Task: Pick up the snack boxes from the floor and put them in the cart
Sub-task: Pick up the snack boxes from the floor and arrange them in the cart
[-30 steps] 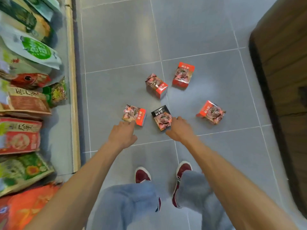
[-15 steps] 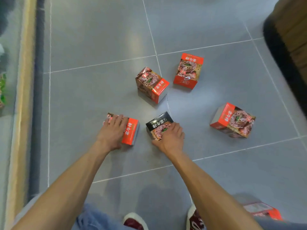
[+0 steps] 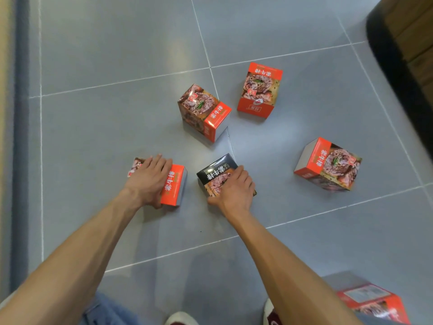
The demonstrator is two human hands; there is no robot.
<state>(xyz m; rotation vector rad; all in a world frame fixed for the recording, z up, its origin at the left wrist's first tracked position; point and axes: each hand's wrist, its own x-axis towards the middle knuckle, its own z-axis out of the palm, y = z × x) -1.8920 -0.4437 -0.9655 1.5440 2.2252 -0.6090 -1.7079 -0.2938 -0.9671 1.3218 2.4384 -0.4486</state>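
Both hands down on a box each, nothing lifted yet, so this looks like the very start

The left fingers (image 3: 157, 163) lie close together across the top of a red box (image 3: 174, 184), thumb hooked on its near edge. The right fingers (image 3: 239, 173) curl over the black box (image 3: 216, 171), thumb against its near side. So the left hand (image 3: 150, 181) and right hand (image 3: 234, 191) each seem to have a grip. Both boxes sit on the grey floor (image 3: 105, 118). Further out, untouched: a tilted box (image 3: 206, 113), a far box (image 3: 259, 90), a side box (image 3: 328, 164) off right, and a box by the shoe (image 3: 375, 301). The cart's not in shot, so I'd guess all six are left.
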